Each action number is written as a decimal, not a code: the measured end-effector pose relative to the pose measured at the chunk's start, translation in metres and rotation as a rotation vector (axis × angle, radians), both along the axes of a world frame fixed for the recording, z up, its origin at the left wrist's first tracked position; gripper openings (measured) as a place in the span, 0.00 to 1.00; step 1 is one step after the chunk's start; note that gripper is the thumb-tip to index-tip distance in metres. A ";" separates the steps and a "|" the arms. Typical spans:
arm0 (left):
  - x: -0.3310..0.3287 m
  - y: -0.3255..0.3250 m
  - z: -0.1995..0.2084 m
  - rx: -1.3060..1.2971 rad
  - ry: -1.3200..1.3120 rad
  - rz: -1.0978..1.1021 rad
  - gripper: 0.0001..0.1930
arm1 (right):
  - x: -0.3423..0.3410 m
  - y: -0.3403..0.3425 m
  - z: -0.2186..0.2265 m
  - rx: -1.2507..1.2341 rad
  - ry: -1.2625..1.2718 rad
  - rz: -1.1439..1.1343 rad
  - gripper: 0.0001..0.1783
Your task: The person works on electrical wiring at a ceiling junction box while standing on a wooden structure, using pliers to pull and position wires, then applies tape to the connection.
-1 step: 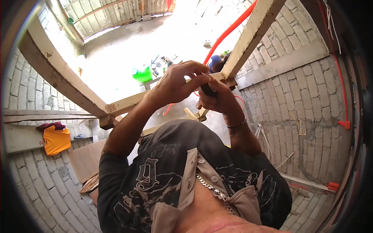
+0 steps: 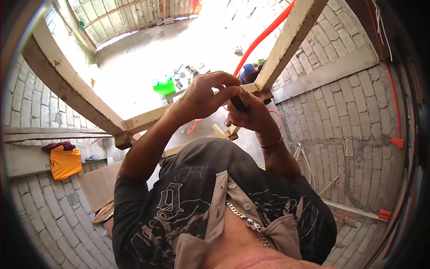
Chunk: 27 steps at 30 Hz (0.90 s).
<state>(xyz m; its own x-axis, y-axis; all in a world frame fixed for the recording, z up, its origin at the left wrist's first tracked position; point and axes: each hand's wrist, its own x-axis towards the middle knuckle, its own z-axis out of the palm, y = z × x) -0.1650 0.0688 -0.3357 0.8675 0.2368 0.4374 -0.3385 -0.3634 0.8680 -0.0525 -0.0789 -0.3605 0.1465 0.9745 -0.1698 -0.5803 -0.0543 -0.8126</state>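
My right hand (image 2: 257,112) is wrapped round a dark, narrow object (image 2: 238,104); most of it is hidden by the fingers, so its kind does not show. From the left, my left hand (image 2: 204,95) reaches over to it. The thumb and fingertips of that hand come together close to the dark object's upper end, and what lies between them is too small to make out. Both hands are above a pale wooden crossbar (image 2: 150,117), near where it joins an upright wooden beam (image 2: 291,47). A thick red tube (image 2: 264,36) runs down behind the fingertips.
A second wooden beam (image 2: 67,83) slopes along the left. On the floor below stand a green container (image 2: 164,85) and several small items (image 2: 186,74). A blue and dark shape (image 2: 249,72) shows behind the crossbar. Orange cloth (image 2: 65,162) hangs left; a brick wall (image 2: 331,112) rises right.
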 end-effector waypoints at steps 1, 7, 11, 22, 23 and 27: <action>0.000 0.001 -0.002 0.003 -0.002 -0.003 0.09 | -0.002 0.002 -0.001 0.009 -0.036 0.002 0.22; 0.002 0.007 -0.007 -0.068 0.032 0.002 0.09 | -0.003 0.004 -0.009 0.123 0.103 0.098 0.25; 0.003 0.008 -0.009 0.162 -0.117 0.011 0.06 | -0.008 0.001 -0.001 -0.042 -0.107 -0.092 0.27; 0.000 -0.001 -0.001 0.003 0.020 0.142 0.05 | -0.032 -0.002 0.030 -0.091 -0.127 -0.219 0.27; -0.001 0.000 -0.004 0.102 -0.031 0.148 0.05 | -0.032 -0.002 0.032 -0.097 -0.113 -0.202 0.27; -0.002 0.001 -0.003 0.216 -0.064 0.041 0.04 | -0.024 -0.008 0.014 -0.010 0.174 0.055 0.27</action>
<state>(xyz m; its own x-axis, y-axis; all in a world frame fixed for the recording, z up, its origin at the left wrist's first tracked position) -0.1672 0.0693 -0.3391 0.8281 0.1664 0.5354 -0.3711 -0.5531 0.7459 -0.0763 -0.0865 -0.3464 0.0611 0.9783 -0.1979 -0.7080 -0.0973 -0.6995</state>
